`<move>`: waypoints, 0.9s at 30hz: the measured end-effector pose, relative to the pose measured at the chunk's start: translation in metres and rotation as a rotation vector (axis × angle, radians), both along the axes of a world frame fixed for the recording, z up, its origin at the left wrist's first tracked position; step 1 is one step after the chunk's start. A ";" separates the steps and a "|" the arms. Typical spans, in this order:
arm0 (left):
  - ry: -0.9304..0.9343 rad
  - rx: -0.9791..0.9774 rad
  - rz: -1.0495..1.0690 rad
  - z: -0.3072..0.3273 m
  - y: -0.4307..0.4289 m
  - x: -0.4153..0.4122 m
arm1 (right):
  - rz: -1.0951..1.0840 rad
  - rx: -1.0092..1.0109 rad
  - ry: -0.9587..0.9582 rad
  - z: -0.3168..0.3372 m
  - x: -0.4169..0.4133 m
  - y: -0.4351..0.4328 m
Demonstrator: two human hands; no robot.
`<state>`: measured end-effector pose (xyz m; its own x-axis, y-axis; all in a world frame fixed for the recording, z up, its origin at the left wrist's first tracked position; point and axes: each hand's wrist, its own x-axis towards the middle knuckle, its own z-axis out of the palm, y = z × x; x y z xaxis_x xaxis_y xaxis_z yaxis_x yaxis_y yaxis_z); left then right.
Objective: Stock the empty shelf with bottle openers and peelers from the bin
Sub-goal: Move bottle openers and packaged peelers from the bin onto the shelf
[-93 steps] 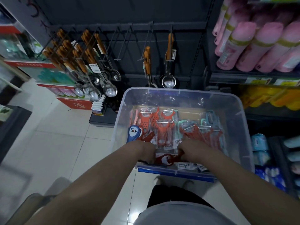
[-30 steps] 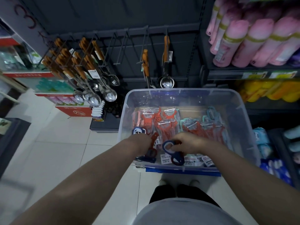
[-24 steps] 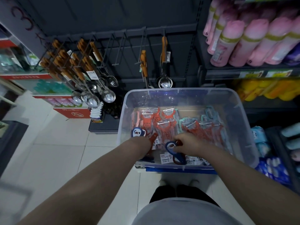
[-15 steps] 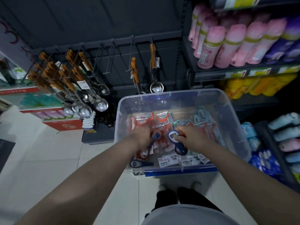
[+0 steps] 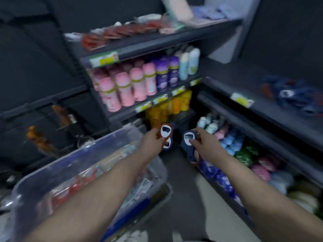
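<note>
Desk: Both hands have come up out of the bin [image 5: 70,165] since a moment ago. And the view?

Field: It has swung right, to a corner of dark store shelving. The left hand [image 5: 152,142] pinches a red-rimmed opener [image 5: 166,131] stacked on a second opener [image 5: 167,145]. The right hand [image 5: 206,145], fingers curled, grips a blue opener [image 5: 188,139]. Both hang over the grey floor [image 5: 183,180], just right of the clear bin.

Desk: And the shelves?

Field: Shelved openers [image 5: 293,98], mostly blue, lie on the right shelf [image 5: 272,111]. Red packets [image 5: 104,36] sit on the far top shelf [image 5: 157,44], with blurred pink bottles [image 5: 125,88] beneath.
</note>
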<state>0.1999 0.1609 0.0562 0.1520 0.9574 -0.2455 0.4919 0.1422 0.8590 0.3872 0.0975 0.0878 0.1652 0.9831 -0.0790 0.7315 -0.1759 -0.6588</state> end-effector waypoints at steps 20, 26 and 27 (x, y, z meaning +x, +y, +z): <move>0.027 0.319 -0.347 0.075 0.046 0.424 | -0.631 0.143 0.007 0.057 0.366 -0.025; 0.040 0.314 -0.414 0.069 0.112 0.477 | -0.646 0.146 0.004 0.058 0.408 0.035; 0.046 0.309 -0.432 0.067 0.121 0.485 | -0.646 0.138 0.000 0.056 0.414 0.046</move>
<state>0.6851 0.2820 0.1236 0.5445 0.8385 0.0224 0.4875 -0.3381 0.8050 0.8016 0.1435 0.1440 0.7253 0.6872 0.0408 0.5070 -0.4932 -0.7069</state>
